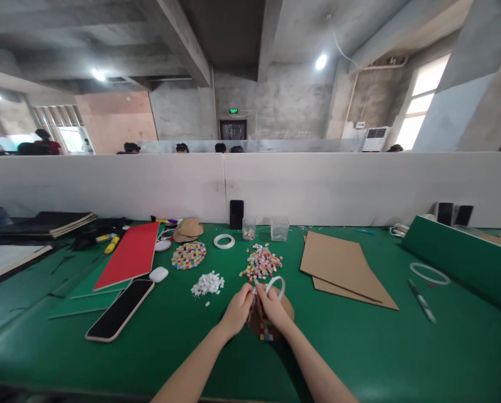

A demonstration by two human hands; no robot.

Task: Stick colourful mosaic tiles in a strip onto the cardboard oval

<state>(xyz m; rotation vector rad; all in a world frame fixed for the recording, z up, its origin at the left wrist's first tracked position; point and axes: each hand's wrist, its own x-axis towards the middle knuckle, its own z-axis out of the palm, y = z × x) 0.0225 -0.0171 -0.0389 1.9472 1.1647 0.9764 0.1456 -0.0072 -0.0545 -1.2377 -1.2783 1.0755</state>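
Note:
My right hand [272, 307] is closed, with a roll of white tape [282, 286] standing up from its fingers. My left hand [238, 308] pinches close beside it, fingertips nearly touching; a thin white piece, seemingly the tape's end, shows there. Below both hands lies a round brown cardboard disc [290, 311], partly hidden by them. A short band of coloured mosaic tiles [266, 331] sits on the disc's near part. Just beyond my hands is a heap of mixed coloured tiles [262, 262]. White tiles [208, 284] are piled to the left.
Left of centre are a tile-covered disc [188, 255], another tape roll [224, 241], a phone [120, 310], a white case [158, 274] and a red board [130, 252]. Clear boxes [279, 229] stand behind. Cardboard sheets [338, 263] and a pen [422, 302] lie right. A white partition [317, 187] borders the back.

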